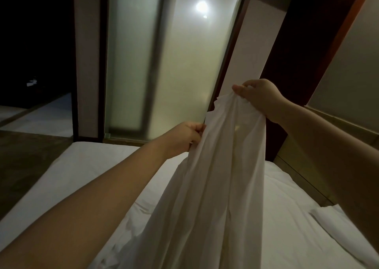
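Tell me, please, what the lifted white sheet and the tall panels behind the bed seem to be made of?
White sheet: thin woven cloth, probably cotton, matte; it drapes in soft folds. Tall panels: frosted glass, likely; a light shows on them only as a blurred glow.

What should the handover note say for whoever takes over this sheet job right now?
Hands: the left grip pinches the white sheet at its bunched side. The right grip, higher up, holds the gathered top.
Things: the sheet hangs from both grips, and its lower part lies rumpled on the bed. A pillow lies at the right.
Done: one end is lifted off the bed.
Left: probably find an edge and spread the sheet flat over the bed.
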`<state>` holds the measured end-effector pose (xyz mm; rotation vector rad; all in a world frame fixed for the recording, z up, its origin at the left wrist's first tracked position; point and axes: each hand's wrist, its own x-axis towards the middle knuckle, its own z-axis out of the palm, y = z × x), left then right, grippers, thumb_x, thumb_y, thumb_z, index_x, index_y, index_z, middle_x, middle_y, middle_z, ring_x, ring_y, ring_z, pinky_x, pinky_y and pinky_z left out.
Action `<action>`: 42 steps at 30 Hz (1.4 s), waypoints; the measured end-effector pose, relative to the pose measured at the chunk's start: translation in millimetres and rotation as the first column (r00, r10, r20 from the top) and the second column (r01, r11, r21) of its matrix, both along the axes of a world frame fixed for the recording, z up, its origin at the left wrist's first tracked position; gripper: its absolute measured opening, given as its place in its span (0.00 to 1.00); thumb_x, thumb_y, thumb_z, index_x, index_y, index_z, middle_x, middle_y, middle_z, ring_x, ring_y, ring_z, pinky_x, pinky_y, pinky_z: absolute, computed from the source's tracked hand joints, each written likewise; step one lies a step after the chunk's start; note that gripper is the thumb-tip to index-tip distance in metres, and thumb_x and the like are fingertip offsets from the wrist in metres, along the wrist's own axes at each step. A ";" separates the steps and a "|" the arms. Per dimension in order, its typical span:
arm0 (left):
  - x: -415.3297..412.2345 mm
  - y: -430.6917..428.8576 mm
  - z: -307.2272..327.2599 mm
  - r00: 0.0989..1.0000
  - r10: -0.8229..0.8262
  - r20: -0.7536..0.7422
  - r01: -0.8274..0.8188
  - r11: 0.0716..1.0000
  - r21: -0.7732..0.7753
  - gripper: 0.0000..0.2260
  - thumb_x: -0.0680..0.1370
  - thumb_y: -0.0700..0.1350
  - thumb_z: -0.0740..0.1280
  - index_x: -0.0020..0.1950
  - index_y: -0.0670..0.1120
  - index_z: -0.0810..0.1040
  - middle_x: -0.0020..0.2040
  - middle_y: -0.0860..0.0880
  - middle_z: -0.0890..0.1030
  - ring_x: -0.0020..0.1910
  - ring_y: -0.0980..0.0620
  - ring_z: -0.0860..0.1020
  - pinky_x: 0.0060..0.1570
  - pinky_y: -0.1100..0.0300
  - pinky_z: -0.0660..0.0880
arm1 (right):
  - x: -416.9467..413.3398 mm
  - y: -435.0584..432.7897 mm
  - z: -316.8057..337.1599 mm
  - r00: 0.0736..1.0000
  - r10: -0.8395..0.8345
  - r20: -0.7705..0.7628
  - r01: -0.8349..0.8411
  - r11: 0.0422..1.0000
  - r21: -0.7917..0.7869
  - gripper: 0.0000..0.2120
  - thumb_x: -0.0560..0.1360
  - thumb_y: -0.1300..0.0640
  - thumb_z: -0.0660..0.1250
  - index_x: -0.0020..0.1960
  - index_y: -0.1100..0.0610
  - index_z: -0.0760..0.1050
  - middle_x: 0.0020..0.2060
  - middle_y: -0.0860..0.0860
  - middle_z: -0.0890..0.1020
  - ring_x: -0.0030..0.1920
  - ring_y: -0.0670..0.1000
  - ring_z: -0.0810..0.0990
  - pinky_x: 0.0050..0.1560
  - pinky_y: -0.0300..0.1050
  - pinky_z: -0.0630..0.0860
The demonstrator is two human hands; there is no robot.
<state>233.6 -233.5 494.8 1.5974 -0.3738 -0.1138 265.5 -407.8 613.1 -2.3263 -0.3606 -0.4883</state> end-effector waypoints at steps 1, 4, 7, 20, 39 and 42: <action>0.7 0.5 -0.7 1.000 0.009 -0.011 -0.009 1.000 -0.010 0.20 0.72 0.25 0.52 0.46 0.42 0.79 0.44 0.46 0.79 0.45 0.48 0.77 0.49 0.54 0.75 | 0.0 0.0 -0.2 1.000 0.003 -0.002 -0.003 1.000 -0.002 0.14 0.75 0.46 0.66 0.44 0.57 0.79 0.37 0.49 0.77 0.41 0.50 0.77 0.50 0.48 0.76; 1.1 2.3 -2.9 0.999 0.050 -0.016 -0.050 0.999 -0.006 0.17 0.69 0.28 0.56 0.41 0.44 0.81 0.39 0.49 0.79 0.42 0.49 0.76 0.49 0.53 0.73 | 0.1 0.1 -1.4 1.000 0.006 -0.002 -0.006 1.000 -0.006 0.13 0.75 0.46 0.66 0.43 0.55 0.78 0.37 0.48 0.77 0.39 0.48 0.76 0.49 0.46 0.76; -4.5 1.2 2.0 0.994 0.113 -0.002 -0.113 0.991 0.068 0.15 0.72 0.30 0.57 0.40 0.45 0.80 0.39 0.50 0.79 0.42 0.51 0.77 0.48 0.56 0.76 | 0.8 -0.8 -1.4 1.000 -0.002 0.000 0.002 1.000 0.000 0.12 0.75 0.46 0.66 0.41 0.54 0.77 0.37 0.48 0.77 0.38 0.48 0.76 0.48 0.46 0.75; -21.6 -37.0 -36.2 0.979 0.127 0.159 -0.196 0.803 0.564 0.13 0.74 0.50 0.70 0.45 0.39 0.80 0.43 0.46 0.78 0.39 0.55 0.75 0.41 0.65 0.72 | -10.1 -13.3 -4.8 0.996 -0.079 0.046 0.076 0.996 0.052 0.15 0.76 0.46 0.66 0.47 0.59 0.79 0.42 0.53 0.80 0.47 0.55 0.80 0.51 0.48 0.77; -53.7 -37.9 -24.6 0.886 0.452 -0.105 -0.463 0.850 -0.251 0.03 0.75 0.36 0.66 0.42 0.38 0.77 0.30 0.49 0.81 0.30 0.55 0.78 0.35 0.66 0.77 | -8.5 -116.7 -43.5 0.988 -0.150 -0.047 0.153 0.986 0.062 0.15 0.75 0.48 0.67 0.47 0.62 0.80 0.43 0.55 0.79 0.46 0.56 0.79 0.53 0.51 0.77; -60.9 -39.1 -9.1 0.860 0.501 0.094 -0.503 0.864 0.000 0.04 0.76 0.38 0.67 0.44 0.38 0.80 0.33 0.50 0.79 0.32 0.57 0.75 0.33 0.66 0.73 | -8.5 -131.1 -56.0 0.989 -0.125 -0.084 0.125 0.992 -0.007 0.15 0.75 0.50 0.67 0.50 0.63 0.80 0.47 0.59 0.81 0.48 0.58 0.79 0.52 0.52 0.76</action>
